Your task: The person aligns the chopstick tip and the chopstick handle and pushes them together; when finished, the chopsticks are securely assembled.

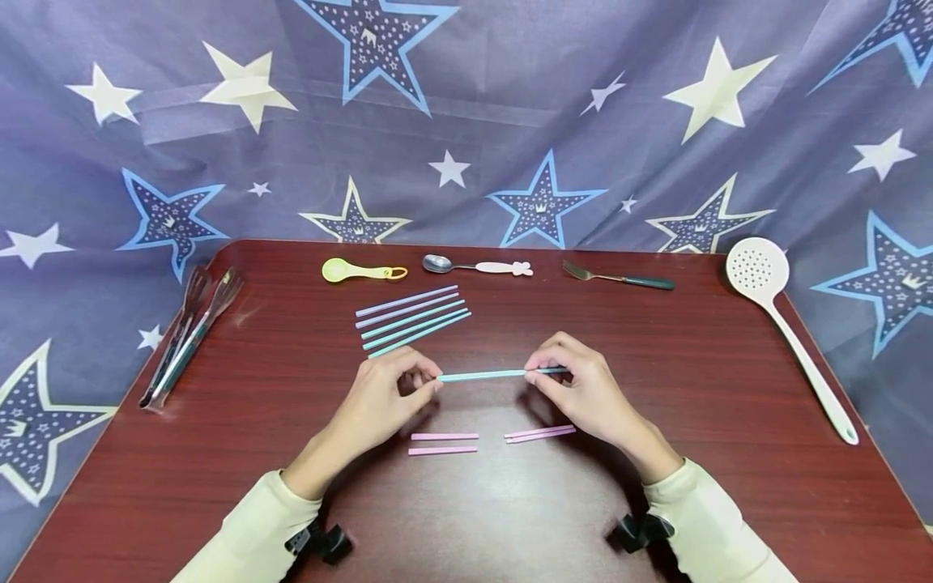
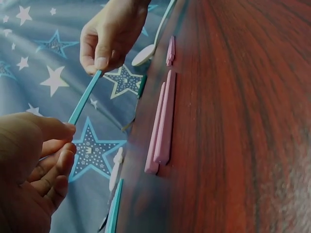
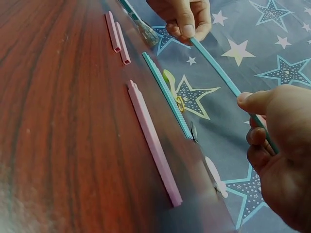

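Observation:
A teal chopstick (image 1: 481,376) is held level between both hands, raised over the table. My left hand (image 1: 389,393) pinches its left end between thumb and fingertips. Thumb and index finger of my right hand (image 1: 586,393) pinch it further right, where a joint line shows, and its darker end runs on under the palm. In the right wrist view the chopstick (image 3: 216,68) slants from one hand to the other. Closer to me lie two pink chopstick pieces (image 1: 445,437) with hollow square ends, and two pink pieces (image 1: 539,435) with narrowed tips, side by side.
Behind my left hand lie several purple and teal chopsticks (image 1: 411,320) in a slanted row. Along the back edge are a yellow measuring spoon (image 1: 357,270), a spoon (image 1: 474,266) and a fork (image 1: 619,278). A white skimmer (image 1: 794,340) lies right, whisk-like utensils (image 1: 193,336) left.

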A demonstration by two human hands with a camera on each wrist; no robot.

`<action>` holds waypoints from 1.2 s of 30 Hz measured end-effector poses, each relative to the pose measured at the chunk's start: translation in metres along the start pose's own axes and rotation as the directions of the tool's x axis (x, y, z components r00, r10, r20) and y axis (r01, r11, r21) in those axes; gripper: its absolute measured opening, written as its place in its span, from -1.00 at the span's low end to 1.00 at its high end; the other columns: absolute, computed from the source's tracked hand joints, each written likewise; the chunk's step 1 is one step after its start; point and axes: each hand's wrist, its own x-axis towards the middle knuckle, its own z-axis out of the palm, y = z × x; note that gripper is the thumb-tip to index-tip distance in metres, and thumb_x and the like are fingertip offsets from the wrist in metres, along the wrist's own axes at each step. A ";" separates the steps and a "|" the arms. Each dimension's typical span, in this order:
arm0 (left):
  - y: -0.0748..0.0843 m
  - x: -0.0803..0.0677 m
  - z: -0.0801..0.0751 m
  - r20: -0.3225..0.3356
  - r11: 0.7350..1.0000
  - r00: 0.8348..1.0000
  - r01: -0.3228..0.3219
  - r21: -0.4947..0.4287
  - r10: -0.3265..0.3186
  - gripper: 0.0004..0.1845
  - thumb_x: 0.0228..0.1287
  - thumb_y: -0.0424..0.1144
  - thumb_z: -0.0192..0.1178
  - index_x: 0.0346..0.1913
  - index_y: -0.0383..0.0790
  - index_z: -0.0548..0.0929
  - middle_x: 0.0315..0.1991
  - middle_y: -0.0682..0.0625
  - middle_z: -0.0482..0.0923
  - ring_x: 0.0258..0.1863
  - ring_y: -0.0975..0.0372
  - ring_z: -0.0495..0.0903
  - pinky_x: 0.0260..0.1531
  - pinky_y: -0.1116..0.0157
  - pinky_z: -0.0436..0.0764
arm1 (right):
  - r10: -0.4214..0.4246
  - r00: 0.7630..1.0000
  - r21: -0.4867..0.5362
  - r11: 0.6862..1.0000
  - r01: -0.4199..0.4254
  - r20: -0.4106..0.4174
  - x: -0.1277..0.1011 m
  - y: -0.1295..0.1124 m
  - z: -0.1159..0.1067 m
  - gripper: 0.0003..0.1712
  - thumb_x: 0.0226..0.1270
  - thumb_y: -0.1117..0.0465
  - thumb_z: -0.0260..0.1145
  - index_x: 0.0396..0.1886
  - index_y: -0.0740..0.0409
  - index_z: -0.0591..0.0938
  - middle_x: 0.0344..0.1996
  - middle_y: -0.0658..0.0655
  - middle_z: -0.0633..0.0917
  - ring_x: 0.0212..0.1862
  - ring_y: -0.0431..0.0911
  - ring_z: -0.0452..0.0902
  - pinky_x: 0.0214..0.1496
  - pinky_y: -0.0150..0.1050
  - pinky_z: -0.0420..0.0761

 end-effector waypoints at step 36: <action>-0.097 -0.019 -0.023 -0.145 0.981 0.979 0.159 0.110 -0.142 -0.87 0.18 -0.24 0.51 -0.37 0.08 0.75 -0.60 0.20 0.44 -0.58 0.41 0.35 -0.50 0.47 0.33 | -0.048 0.957 -0.076 0.994 0.072 0.285 -0.045 0.018 0.002 -0.81 0.19 0.28 0.57 -0.22 -0.02 0.79 -0.32 -0.15 0.71 -0.22 -0.26 0.54 -0.15 -0.36 0.52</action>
